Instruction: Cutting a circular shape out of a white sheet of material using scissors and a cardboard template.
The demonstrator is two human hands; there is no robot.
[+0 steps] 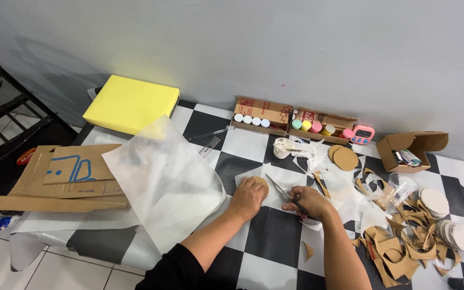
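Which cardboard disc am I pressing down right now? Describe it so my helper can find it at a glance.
Start at the checkered table and find the white paper sheet near its middle. The left hand presses a brown cardboard disc flat there. Unlike the bare discs by the pink timer, it is half covered by fingers.

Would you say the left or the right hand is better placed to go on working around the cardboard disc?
Probably the right hand: it holds the cutting tool, tip beside the cardboard disc. The left hand is pressing that disc flat.
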